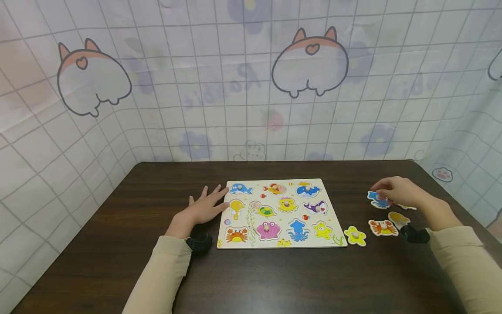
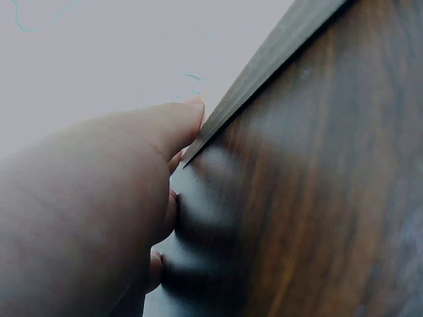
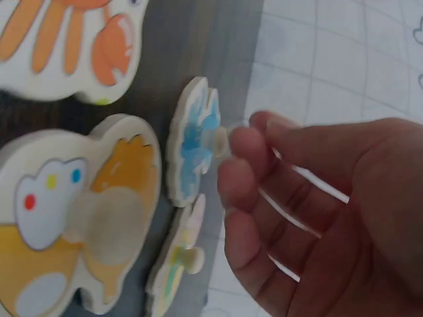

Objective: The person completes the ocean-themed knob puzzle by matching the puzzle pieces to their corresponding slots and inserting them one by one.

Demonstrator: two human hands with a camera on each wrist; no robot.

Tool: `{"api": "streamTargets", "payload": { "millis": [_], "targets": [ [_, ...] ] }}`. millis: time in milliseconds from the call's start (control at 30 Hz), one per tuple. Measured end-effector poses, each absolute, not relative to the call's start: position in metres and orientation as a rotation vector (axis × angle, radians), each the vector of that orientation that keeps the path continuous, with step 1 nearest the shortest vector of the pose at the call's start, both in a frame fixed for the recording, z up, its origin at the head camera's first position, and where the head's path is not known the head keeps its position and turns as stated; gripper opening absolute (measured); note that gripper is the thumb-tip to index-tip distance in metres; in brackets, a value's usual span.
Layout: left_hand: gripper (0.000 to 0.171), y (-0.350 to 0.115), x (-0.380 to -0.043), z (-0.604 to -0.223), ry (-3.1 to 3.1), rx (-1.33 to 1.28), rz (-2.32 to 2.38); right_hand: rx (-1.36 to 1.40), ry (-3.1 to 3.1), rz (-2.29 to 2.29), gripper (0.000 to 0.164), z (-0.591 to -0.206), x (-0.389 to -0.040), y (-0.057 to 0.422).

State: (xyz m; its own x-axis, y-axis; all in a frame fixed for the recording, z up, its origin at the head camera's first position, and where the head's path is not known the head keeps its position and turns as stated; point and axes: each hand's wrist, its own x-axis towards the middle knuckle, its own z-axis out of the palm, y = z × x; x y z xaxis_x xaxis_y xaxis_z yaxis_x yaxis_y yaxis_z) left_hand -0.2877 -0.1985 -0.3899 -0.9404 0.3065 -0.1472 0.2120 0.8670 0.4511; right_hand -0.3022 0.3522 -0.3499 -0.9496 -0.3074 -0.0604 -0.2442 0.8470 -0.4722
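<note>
My right hand [image 1: 400, 192] pinches the round knob of a blue squid puzzle piece [image 1: 377, 200] at the right of the table. In the right wrist view, the thumb and fingertips meet at that blue piece's knob [image 3: 217, 141]. A wooden peg puzzle board [image 1: 251, 242] with sea animals lies flat at the centre; knobs stand on several of its animals. Fingers spread, my left hand [image 1: 200, 209] lies beside the board and touches its left edge. In the left wrist view the thumb [image 2: 178, 125] is against the board's side [image 2: 258, 72].
Loose pieces lie right of the board: a yellow starfish [image 1: 355, 236], a crab [image 1: 383, 227], an orange-yellow piece [image 3: 122, 165] and a greenish piece [image 3: 175, 264] partly hidden by the hand. Dark wooden table [image 1: 274, 279]; patterned curtain [image 1: 251, 87] behind it.
</note>
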Motion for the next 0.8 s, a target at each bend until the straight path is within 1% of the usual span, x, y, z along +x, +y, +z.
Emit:
{"api": "streamTargets", "payload": {
  "millis": [333, 800],
  "targets": [
    [0.066, -0.199, -0.288, -0.391, 2.826, 0.401, 0.646, -0.327, 2.853, -0.705, 0.023, -0.355, -0.307, 0.360],
    [0.067, -0.200, -0.288, -0.390, 2.825, 0.404, 0.643, -0.339, 2.835, -0.703, 0.018, -0.356, -0.309, 0.364]
  ]
}}
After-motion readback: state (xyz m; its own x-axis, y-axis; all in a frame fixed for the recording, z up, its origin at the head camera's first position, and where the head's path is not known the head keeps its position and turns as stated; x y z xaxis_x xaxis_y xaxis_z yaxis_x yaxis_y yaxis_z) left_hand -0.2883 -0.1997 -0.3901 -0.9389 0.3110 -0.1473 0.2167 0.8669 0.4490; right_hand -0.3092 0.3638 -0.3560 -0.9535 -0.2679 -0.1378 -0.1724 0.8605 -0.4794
